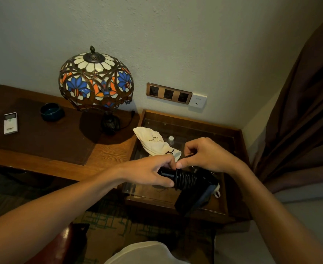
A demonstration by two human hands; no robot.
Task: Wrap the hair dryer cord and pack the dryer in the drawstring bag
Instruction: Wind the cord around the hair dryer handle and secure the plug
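A black hair dryer (195, 195) hangs in the air over the glass-topped side table (231, 164). Its handle points left and its barrel points down toward me. My left hand (149, 173) grips the end of the handle. The black cord (185, 180) is wound in tight turns around the handle. My right hand (206, 155) pinches the loose end of the cord just above the coils. A white drawstring bag (153, 142) with printed text lies flat on the glass behind my hands, its dark string at the near end.
A stained-glass lamp (96, 80) stands on the wooden desk (42, 161) to the left, with a dark bowl (52, 111) and a white remote (10, 123). Wall sockets (169, 93) sit above the side table. A brown curtain (305, 111) hangs at the right.
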